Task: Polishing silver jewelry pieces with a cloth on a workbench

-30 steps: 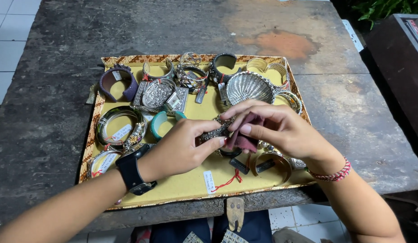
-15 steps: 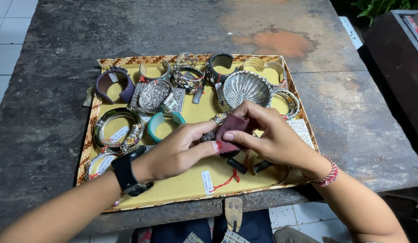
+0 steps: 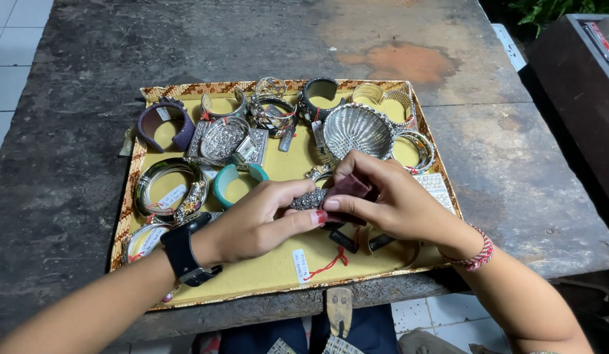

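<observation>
Both hands met over the yellow tray [image 3: 278, 269] on the bench [image 3: 75, 78], left hand [image 3: 255, 223] fingers pinched on a silver studded bracelet [image 3: 309, 199], long axis left-to-right, right hand [image 3: 389, 203] fingers closed around a maroon cloth [image 3: 347, 189] against its right end

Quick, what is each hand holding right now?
Left hand: closed on a silver studded bracelet.
Right hand: closed on a dark red cloth.

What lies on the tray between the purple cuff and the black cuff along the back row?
In the head view, open silver bangles and lie between the purple cuff and black cuff.
</observation>
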